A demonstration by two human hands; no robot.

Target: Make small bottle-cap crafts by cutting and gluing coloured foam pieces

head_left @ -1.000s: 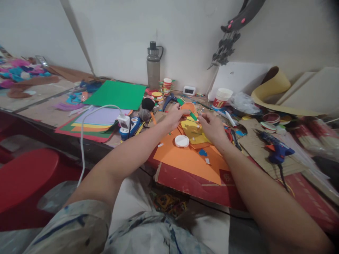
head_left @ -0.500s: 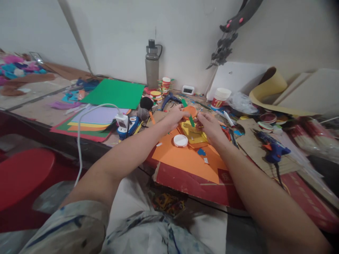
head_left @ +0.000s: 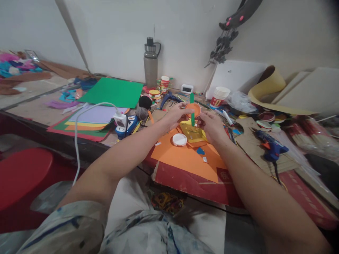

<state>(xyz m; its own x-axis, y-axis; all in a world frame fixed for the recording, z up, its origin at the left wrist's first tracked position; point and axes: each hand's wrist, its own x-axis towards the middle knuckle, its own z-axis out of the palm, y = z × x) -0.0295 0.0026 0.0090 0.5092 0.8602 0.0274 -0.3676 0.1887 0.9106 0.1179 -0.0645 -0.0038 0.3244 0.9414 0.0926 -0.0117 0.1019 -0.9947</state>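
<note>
Between my two hands is a round orange disc [head_left: 196, 108] with a pale rim, tilted towards me. A green strip [head_left: 192, 100] runs upright across its face, sticking out above and below. My left hand [head_left: 178, 115] grips the disc's left edge, fingers closed. On the opposite edge, my right hand [head_left: 210, 124] pinches it with bent fingers. Below them lie yellow sheet pieces [head_left: 191, 132] on an orange sheet [head_left: 182, 158]. A white round lid [head_left: 179, 139] rests there, along with a blue scrap [head_left: 200, 151] and a small white scrap.
A glue gun [head_left: 274, 148] lies on cardboard at the right. Stacked paper cups [head_left: 220, 96], a grey bottle [head_left: 150, 67] and a small digital clock [head_left: 186, 88] stand at the back. Leftward are a green sheet [head_left: 113, 92], coloured papers, and a power strip [head_left: 127, 127] with a white cable.
The disc has turned to face me more, and the green strip has swung from slanted to upright. My right hand has closed in on the disc's right edge.
</note>
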